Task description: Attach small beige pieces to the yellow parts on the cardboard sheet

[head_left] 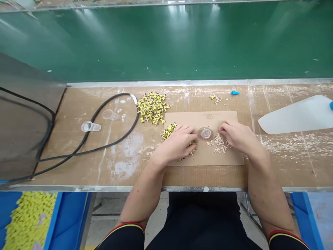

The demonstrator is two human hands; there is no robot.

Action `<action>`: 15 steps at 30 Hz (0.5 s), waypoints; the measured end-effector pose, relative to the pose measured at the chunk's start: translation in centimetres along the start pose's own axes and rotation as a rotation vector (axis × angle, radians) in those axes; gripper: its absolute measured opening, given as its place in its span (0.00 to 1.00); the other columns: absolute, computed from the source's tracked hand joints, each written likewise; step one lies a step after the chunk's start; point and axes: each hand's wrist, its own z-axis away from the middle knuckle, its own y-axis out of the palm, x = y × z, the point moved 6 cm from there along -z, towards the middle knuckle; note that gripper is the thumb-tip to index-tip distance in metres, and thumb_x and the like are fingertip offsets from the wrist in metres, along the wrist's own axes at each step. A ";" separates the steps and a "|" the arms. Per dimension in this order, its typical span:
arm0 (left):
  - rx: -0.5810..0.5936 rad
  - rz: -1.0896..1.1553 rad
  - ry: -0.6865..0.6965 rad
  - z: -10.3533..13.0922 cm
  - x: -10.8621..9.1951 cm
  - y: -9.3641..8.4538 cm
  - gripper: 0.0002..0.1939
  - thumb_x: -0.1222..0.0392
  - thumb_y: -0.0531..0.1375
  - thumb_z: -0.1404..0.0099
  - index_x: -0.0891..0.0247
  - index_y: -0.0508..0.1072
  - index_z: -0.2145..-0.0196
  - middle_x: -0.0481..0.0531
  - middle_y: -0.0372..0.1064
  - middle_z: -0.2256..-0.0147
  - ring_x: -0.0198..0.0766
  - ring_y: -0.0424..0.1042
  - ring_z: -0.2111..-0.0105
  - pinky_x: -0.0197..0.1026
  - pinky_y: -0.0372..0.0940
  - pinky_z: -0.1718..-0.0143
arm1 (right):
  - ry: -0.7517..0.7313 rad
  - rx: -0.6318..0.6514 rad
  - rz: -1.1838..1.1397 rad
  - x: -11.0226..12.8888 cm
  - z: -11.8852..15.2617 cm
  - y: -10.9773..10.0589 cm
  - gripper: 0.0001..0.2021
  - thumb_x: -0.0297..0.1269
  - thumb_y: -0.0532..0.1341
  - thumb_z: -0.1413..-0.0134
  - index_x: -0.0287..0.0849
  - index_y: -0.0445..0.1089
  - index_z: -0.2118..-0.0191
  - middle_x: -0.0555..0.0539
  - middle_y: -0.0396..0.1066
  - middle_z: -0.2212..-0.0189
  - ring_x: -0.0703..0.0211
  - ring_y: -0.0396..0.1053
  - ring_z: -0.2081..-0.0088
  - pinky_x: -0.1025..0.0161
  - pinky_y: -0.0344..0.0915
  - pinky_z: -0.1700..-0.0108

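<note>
Dark shirt point(203, 224), blue bin point(53, 222) of yellow pieces point(30, 218), clear dish point(206, 133) between half-open left hand point(184, 141) and pinched right hand point(235, 134).

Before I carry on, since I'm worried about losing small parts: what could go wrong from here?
The clear dish sits between the left hand and right hand; either might knock it. The pale bits lie loose beside the right hand and could scatter off the card. The cable loops against the big yellow pile, so a tug might spread it.
</note>
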 end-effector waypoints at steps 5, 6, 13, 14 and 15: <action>-0.044 0.016 0.017 0.0 0.1 -0.3 0.06 0.62 0.58 0.30 0.63 0.75 0.64 0.53 0.70 0.63 0.45 0.68 0.59 0.47 0.58 0.55 | -0.016 -0.163 -0.210 0.4 0.1 -1.7 0.08 0.33 0.54 0.31 0.46 0.67 0.64 0.47 0.72 0.65 0.56 0.69 0.65 0.60 0.60 0.65; -0.046 0.022 0.015 0.1 0.2 -0.5 0.05 0.61 0.60 0.31 0.63 0.76 0.63 0.53 0.70 0.63 0.45 0.68 0.58 0.47 0.58 0.54 | -0.032 -0.199 -0.252 0.6 0.2 -2.1 0.08 0.34 0.54 0.30 0.46 0.66 0.64 0.47 0.72 0.65 0.57 0.69 0.65 0.59 0.61 0.64; -0.031 -0.024 -0.019 0.6 0.7 -0.6 0.04 0.61 0.61 0.32 0.62 0.75 0.61 0.54 0.70 0.61 0.46 0.69 0.57 0.48 0.57 0.53 | -0.139 -0.348 -0.396 1.8 0.4 -3.3 0.07 0.35 0.57 0.30 0.47 0.66 0.64 0.49 0.70 0.67 0.58 0.66 0.68 0.60 0.61 0.66; -0.037 -0.025 -0.021 0.5 0.7 -0.6 0.04 0.61 0.61 0.32 0.62 0.75 0.62 0.54 0.70 0.61 0.46 0.69 0.57 0.48 0.57 0.53 | -0.145 -0.358 -0.406 1.8 0.4 -3.3 0.07 0.36 0.57 0.30 0.47 0.66 0.64 0.49 0.70 0.68 0.58 0.66 0.68 0.60 0.61 0.66; -0.041 -0.019 -0.019 0.4 0.7 -0.5 0.04 0.62 0.60 0.33 0.62 0.75 0.62 0.54 0.70 0.61 0.47 0.69 0.57 0.48 0.57 0.54 | -0.149 -0.365 -0.415 1.9 0.4 -3.3 0.07 0.36 0.56 0.30 0.47 0.66 0.64 0.49 0.71 0.68 0.58 0.66 0.68 0.60 0.61 0.66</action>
